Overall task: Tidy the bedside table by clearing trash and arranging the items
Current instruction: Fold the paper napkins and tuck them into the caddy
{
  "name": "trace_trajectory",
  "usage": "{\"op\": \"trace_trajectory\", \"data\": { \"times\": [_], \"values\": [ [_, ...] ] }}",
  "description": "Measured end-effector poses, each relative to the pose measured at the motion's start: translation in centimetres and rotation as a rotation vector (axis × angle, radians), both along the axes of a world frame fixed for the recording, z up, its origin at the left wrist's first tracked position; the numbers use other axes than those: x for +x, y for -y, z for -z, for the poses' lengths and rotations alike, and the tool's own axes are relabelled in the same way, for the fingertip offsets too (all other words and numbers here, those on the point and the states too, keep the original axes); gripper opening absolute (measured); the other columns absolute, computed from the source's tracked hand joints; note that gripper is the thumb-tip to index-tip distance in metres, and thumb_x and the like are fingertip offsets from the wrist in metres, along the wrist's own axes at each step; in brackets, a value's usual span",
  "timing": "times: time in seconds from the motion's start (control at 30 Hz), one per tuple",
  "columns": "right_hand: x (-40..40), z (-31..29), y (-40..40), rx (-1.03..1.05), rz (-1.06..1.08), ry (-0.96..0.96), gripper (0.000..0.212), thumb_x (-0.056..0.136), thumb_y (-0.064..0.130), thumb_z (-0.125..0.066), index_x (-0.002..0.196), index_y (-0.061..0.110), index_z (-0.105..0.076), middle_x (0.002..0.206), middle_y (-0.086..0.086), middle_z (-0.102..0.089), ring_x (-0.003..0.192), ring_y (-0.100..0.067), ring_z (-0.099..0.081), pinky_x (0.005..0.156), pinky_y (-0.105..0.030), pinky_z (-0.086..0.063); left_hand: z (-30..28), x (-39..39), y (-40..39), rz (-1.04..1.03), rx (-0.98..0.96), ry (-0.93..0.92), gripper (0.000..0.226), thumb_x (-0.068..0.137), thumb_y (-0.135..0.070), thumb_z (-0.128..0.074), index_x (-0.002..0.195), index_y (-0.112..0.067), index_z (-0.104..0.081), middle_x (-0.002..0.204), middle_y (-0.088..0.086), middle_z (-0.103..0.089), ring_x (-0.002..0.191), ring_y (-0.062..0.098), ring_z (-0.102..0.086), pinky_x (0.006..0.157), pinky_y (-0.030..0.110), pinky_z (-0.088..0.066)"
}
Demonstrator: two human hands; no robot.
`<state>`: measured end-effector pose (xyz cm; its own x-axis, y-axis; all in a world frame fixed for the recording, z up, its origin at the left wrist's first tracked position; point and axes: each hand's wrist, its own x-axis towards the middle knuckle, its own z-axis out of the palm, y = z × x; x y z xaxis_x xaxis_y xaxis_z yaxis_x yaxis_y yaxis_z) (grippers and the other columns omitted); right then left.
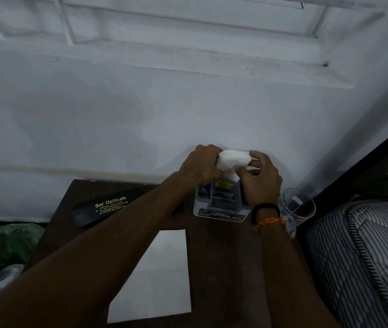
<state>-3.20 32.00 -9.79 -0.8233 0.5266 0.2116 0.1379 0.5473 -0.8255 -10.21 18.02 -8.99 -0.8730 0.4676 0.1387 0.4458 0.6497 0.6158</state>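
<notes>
Both hands hold a white crumpled tissue (232, 162) above the back of the dark brown bedside table (226, 256). My left hand (203, 166) grips its left end and my right hand (260, 179) pinches its right end. Directly under the hands stands a grey boxed item (221, 204) with a yellow label and printed base. A black spectacle case (105, 207) with gold lettering lies at the table's back left. A white sheet of paper (157, 278) lies flat near the front. A clear glass (297, 209) stands at the table's right edge.
A white wall (141, 114) rises just behind the table. A striped mattress (365, 256) borders the right side, close to the glass. Green and pale plastic bags (3, 252) sit on the floor to the left.
</notes>
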Motion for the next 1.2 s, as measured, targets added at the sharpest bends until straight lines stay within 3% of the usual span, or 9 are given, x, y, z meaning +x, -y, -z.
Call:
{"op": "trace_trajectory", "data": {
  "times": [0.2, 0.43, 0.77, 0.93, 1.0, 1.07, 1.2],
  "values": [
    [0.1, 0.9, -0.3, 0.112, 0.055, 0.011, 0.018, 0.08, 0.022, -0.073, 0.097, 0.018, -0.07, 0.091, -0.001, -0.073, 0.089, -0.023, -0.067, 0.076, -0.027, -0.048, -0.7, 0.1, 0.3, -0.013, 0.077, -0.037, 0.033, 0.068, -0.016, -0.079, 0.097, -0.006, -0.066, 0.095, 0.008, -0.069, 0.082, 0.019, -0.06, 0.067, 0.028, -0.047],
    [0.2, 0.9, -0.5, 0.22, 0.046, 0.069, 0.025, 0.082, 0.022, -0.072, 0.106, 0.017, -0.07, 0.098, -0.004, -0.074, 0.095, -0.025, -0.065, 0.072, -0.021, -0.035, -0.2, 0.1, -0.2, -0.008, 0.037, -0.063, 0.027, 0.071, -0.015, -0.077, 0.094, -0.005, -0.067, 0.093, 0.011, -0.069, 0.086, 0.026, -0.063, 0.072, 0.034, -0.052],
    [0.1, 0.8, -0.1, 0.196, 0.052, 0.067, 0.016, 0.081, 0.021, -0.074, 0.096, 0.015, -0.07, 0.093, -0.003, -0.074, 0.091, -0.024, -0.065, 0.072, -0.021, -0.036, 0.6, -0.1, 0.0, -0.05, 0.03, -0.054, 0.034, 0.074, -0.02, -0.076, 0.103, -0.005, -0.067, 0.103, 0.012, -0.069, 0.094, 0.028, -0.063, 0.074, 0.03, -0.047],
    [0.0, 1.0, -0.2, 0.22, 0.045, 0.098, 0.028, 0.081, 0.018, -0.072, 0.108, 0.016, -0.068, 0.103, -0.007, -0.073, 0.096, -0.027, -0.066, 0.076, -0.022, -0.043, 0.4, 0.3, 0.3, -0.043, 0.034, -0.042, 0.044, 0.073, -0.024, -0.079, 0.11, -0.006, -0.063, 0.107, 0.011, -0.068, 0.098, 0.026, -0.062, 0.081, 0.036, -0.054],
    [0.1, 0.8, 0.0, 0.175, 0.077, 0.043, 0.044, 0.076, 0.01, -0.069, 0.118, 0.019, -0.063, 0.11, -0.004, -0.07, 0.097, -0.027, -0.066, 0.085, -0.031, -0.053, 0.2, 0.8, 0.8, -0.067, 0.071, -0.038, 0.045, 0.071, -0.026, -0.081, 0.106, -0.009, -0.06, 0.1, 0.006, -0.065, 0.09, 0.022, -0.06, 0.075, 0.036, -0.053],
    [0.6, 0.1, 0.6, 0.193, 0.129, -0.066, 0.052, 0.071, 0.002, -0.061, 0.12, 0.019, -0.061, 0.113, -0.003, -0.066, 0.093, -0.026, -0.065, 0.083, -0.032, -0.053, -0.1, 1.5, 2.1, -0.118, 0.115, -0.043, 0.042, 0.072, -0.027, -0.08, 0.103, -0.013, -0.056, 0.093, 0.001, -0.06, 0.083, 0.02, -0.058, 0.067, 0.032, -0.049],
    [2.3, -2.2, 3.1, 0.367, 0.061, -0.281, 0.031, 0.069, 0.001, -0.056, 0.094, 0.016, -0.068, 0.091, -0.001, -0.068, 0.082, -0.022, -0.062, 0.072, -0.026, -0.045, -0.6, 3.9, 6.1, -0.245, 0.238, -0.008, 0.025, 0.078, -0.024, -0.076, 0.091, -0.016, -0.057, 0.078, 0.001, -0.063, 0.072, 0.018, -0.061, 0.063, 0.032, -0.05]
  ]
}}
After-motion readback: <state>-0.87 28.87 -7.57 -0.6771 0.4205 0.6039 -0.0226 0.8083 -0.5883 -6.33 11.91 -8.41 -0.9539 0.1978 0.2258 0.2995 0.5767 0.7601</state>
